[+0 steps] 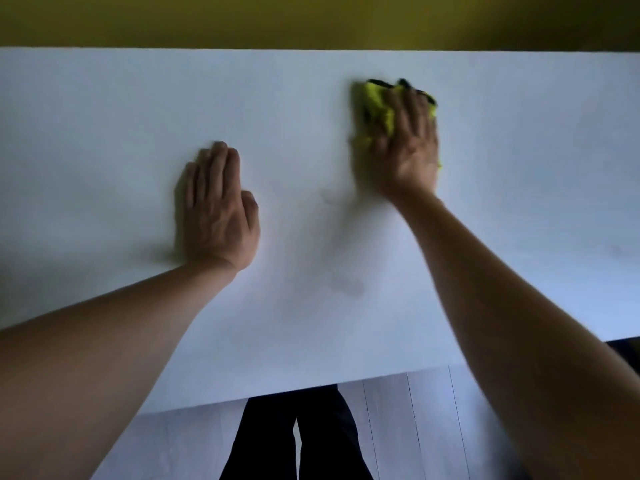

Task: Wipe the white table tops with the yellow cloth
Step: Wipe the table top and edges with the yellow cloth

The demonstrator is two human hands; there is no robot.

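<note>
The white table top (104, 133) fills most of the view. My right hand (407, 147) presses flat on the bunched yellow cloth (375, 105), which has a dark edge and lies toward the table's far side, right of centre. The cloth sticks out past my fingertips and on the left of the hand; the rest is hidden under the palm. My left hand (218, 209) lies flat on the table, palm down, fingers together, holding nothing. It rests to the left of the cloth and nearer to me. Faint smudges (349, 285) show on the surface between my arms.
A yellow-olive wall (311, 19) runs along the table's far edge. Below the near edge I see pale floorboards (408, 427) and my dark trouser legs (298, 438). A dark object (627, 348) peeks out at the right, beyond the table's near edge.
</note>
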